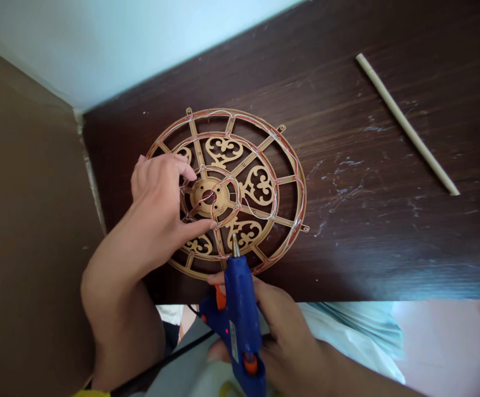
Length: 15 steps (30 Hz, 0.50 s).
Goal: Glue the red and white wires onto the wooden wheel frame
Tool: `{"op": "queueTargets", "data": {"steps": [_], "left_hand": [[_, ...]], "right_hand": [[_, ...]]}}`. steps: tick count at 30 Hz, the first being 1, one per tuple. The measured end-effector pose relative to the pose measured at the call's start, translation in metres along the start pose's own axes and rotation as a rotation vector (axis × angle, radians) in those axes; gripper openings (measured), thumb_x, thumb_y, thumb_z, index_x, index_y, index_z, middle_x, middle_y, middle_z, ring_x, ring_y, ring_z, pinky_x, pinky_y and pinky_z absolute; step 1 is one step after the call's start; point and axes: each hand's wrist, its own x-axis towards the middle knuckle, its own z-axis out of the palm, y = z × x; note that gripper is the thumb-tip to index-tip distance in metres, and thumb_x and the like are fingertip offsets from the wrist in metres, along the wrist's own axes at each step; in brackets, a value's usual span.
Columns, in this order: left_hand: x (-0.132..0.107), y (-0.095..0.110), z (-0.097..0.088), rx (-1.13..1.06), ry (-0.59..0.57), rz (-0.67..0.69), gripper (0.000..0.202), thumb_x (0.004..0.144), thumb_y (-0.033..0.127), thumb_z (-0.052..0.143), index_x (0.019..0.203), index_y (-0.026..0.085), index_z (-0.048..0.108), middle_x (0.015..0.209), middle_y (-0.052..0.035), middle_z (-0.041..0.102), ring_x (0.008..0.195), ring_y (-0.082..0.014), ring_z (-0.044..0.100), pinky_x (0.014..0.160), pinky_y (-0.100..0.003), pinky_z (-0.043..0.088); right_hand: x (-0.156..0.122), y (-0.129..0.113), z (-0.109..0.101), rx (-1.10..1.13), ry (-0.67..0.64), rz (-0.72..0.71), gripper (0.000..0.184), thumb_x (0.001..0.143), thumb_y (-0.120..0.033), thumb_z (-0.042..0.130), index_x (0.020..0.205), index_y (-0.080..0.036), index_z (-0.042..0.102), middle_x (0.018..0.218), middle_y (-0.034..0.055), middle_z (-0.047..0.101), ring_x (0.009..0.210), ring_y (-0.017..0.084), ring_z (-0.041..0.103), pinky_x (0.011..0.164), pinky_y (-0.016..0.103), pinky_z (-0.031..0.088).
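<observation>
A round golden-brown openwork frame (pixel 286 180), with scrollwork, spokes and small tabs on its rim, lies flat on the dark wooden table. Thin red and white wires run along its rings and cross the hub. Over its left part rests my left hand (pixel 157 187), thumb and forefinger spread apart near the inner ring; its other fingers are partly hidden. In my right hand (pixel 281 325) is a blue hot glue gun (pixel 242 298) with an orange trigger and a small red light. Its metal nozzle points at the frame's lower part, over a scroll ornament.
A pale glue stick (pixel 408 124) lies at the right on the dark table (pixel 339 248). Strands of dried glue streak the tabletop beside the frame. A brown panel (pixel 25 220) stands at the left and a pale wall (pixel 140 44) behind. A black cord (pixel 169 358) trails below.
</observation>
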Motion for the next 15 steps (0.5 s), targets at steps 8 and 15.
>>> {"op": "queueTargets", "data": {"steps": [8, 15], "left_hand": [[-0.001, 0.004, 0.000, -0.037, -0.017, -0.029, 0.066, 0.078, 0.031, 0.091, 0.122, 0.029, 0.042, 0.140, -0.0122, 0.057, 0.146, -0.0400, 0.051, 0.139, -0.073, 0.011], [0.000, 0.011, 0.002, -0.048, -0.001, -0.065, 0.062, 0.077, 0.032, 0.085, 0.120, 0.029, 0.041, 0.139, -0.0125, 0.057, 0.148, -0.0413, 0.049, 0.139, -0.071, 0.015]], "right_hand": [[0.000, -0.006, 0.004, 0.070, 0.093, 0.004, 0.053, 0.094, -0.046, 0.090, 0.138, -0.034, 0.062, 0.107, -0.0050, 0.085, 0.088, 0.017, 0.081, 0.085, 0.024, 0.063], [0.000, -0.006, 0.007, 0.143, 0.093, 0.063, 0.047, 0.095, -0.044, 0.089, 0.133, -0.033, 0.064, 0.102, -0.0064, 0.084, 0.085, 0.017, 0.082, 0.081, 0.024, 0.065]]}}
